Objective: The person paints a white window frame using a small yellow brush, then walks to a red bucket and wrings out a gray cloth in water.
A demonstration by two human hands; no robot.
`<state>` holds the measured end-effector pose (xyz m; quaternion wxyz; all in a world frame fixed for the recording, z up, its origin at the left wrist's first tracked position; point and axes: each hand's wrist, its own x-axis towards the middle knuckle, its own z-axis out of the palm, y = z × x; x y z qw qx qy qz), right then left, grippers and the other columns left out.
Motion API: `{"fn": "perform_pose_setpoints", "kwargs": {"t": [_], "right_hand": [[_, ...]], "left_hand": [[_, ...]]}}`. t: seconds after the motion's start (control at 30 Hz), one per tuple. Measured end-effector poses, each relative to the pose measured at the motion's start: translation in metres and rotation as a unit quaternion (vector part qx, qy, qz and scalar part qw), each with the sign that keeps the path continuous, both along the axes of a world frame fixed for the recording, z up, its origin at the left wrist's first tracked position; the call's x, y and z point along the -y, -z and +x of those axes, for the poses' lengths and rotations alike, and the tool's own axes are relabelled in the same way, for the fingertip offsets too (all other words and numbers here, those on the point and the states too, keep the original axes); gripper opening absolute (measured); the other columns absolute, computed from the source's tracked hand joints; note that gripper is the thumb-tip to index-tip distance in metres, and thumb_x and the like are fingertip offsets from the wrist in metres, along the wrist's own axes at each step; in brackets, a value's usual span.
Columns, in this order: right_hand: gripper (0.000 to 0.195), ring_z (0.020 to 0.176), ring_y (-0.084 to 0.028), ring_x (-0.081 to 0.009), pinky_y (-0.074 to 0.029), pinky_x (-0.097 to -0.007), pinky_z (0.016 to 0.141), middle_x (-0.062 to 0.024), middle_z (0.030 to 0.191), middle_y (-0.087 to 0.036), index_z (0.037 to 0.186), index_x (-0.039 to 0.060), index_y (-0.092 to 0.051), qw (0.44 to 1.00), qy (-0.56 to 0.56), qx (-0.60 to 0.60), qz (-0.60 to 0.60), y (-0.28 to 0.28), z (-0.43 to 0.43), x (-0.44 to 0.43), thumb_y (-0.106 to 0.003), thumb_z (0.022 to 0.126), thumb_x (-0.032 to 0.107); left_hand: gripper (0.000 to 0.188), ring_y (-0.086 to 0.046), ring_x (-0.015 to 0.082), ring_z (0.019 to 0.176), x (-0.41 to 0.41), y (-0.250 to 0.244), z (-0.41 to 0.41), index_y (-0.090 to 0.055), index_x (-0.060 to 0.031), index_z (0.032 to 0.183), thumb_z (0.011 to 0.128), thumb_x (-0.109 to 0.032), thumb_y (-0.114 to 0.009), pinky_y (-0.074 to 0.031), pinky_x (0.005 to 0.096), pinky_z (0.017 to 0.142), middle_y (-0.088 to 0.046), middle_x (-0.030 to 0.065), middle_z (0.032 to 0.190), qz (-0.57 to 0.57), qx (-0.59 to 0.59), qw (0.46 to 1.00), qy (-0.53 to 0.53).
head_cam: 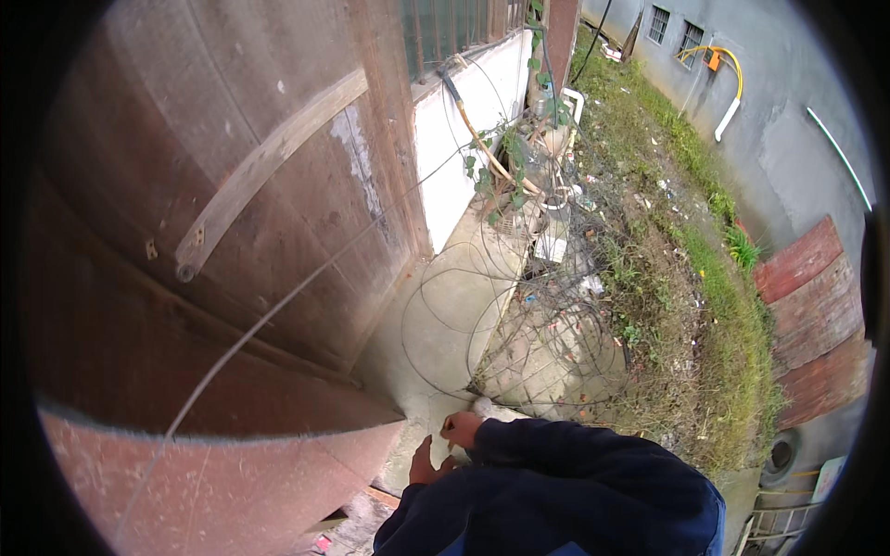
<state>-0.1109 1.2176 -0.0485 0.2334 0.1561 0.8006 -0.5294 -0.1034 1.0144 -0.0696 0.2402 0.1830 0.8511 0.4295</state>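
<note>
My left hand [427, 464] is low in the middle of the view, thumb and fingers apart, with nothing visible between them. Just above it, my right hand [462, 429] has curled fingers; whether they pinch something small cannot be made out. Both hands are in front of my dark blue jacket [556, 479], over the concrete ledge [445, 306]. Loops of thin wire [410, 340] lie just beyond my right hand. A long grey wire [278, 306] slants across the view, apart from both hands.
A brown wooden wall [292, 187] carries a nailed wooden slat [271, 174]. A reddish board [229, 486] juts in at lower left. Tangled wire [577, 333] and litter cover the ground beyond the ledge. Right of it are a grassy strip [723, 333], weathered boards [820, 320] and a tyre [780, 455].
</note>
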Motion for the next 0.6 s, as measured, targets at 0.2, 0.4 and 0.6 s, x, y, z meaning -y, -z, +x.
{"fn": "perform_pose_setpoints", "kwargs": {"t": [0.2, 0.4, 0.6], "right_hand": [[0.031, 0.081, -0.07, -0.0336, -0.054, -0.0443, 0.073, -0.0195, 0.086, -0.071, 0.087, 0.0027, -0.073, 0.987, -0.159, 0.004, -0.002, 0.002, 0.032, 0.072, -0.063, 0.078, 0.031], [0.033, 0.084, -0.07, -0.035, -0.054, -0.0452, 0.077, -0.0212, 0.089, -0.072, 0.09, 0.0022, -0.073, 0.979, -0.198, 0.015, -0.034, -0.007, 0.039, 0.104, -0.063, 0.077, 0.031], [0.032, 0.078, -0.071, -0.0308, -0.055, -0.0418, 0.071, -0.0201, 0.085, -0.072, 0.089, 0.0019, -0.073, 0.971, -0.237, 0.009, -0.019, -0.006, 0.025, 0.11, -0.063, 0.076, 0.029]], "left_hand": [[0.073, -0.054, 0.0373, 0.122, 0.033, -0.044, 0.044, -0.046, -0.0036, 0.139, 0.076, -0.025, -0.078, -0.044, 0.0436, 0.103, -0.056, 0.0199, 0.132, 0.004, -0.04, 0.999, -0.004], [0.066, -0.059, 0.0352, 0.117, 0.071, -0.032, 0.063, -0.051, -0.0054, 0.136, 0.077, -0.017, -0.078, -0.047, 0.042, 0.1, -0.061, 0.0174, 0.127, 0.032, -0.073, 0.996, -0.035], [0.056, -0.062, 0.0353, 0.113, 0.059, -0.04, 0.079, -0.056, -0.0039, 0.132, 0.08, -0.014, -0.076, -0.049, 0.0415, 0.097, -0.064, 0.0197, 0.121, 0.085, -0.139, 0.974, -0.156]]}}
